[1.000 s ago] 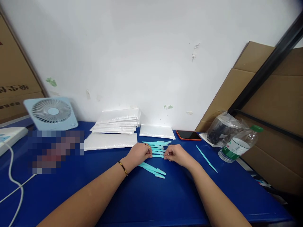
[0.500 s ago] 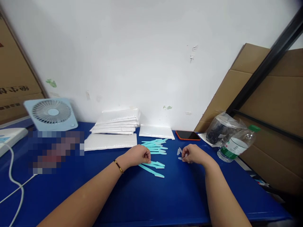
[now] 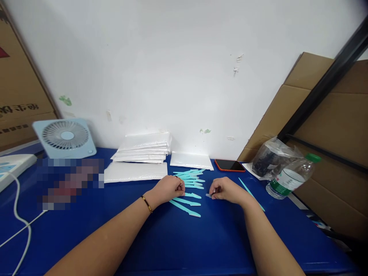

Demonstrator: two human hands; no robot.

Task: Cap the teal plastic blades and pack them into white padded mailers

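Observation:
My left hand (image 3: 174, 188) is closed, thumb and fingertips pinched on the handle of a teal eyebrow razor (image 3: 193, 195) whose blade end points right. Just below it, two more teal razors (image 3: 188, 211) lie fanned on the blue table. A bunch of similar razors (image 3: 192, 180) lies behind that hand. Across a small gap, my right hand (image 3: 225, 189) pinches a small clear plastic cap (image 3: 208, 195), its tip facing the razor's blade end. One single razor (image 3: 253, 194) lies slanted beside my right wrist. My fingers partly cover the cap.
White padded envelopes (image 3: 138, 172) are stacked at the back left, with another envelope (image 3: 191, 160) beside them. A phone (image 3: 229, 165), a bagged dark item (image 3: 264, 161) and a water bottle (image 3: 290, 180) stand right. A fan (image 3: 67, 136) and white cable (image 3: 21, 216) are left.
My right hand has moved left with a clear cap, closer to the razor in my left hand. The single razor by my right wrist now shows. The held razor has separated from those below.

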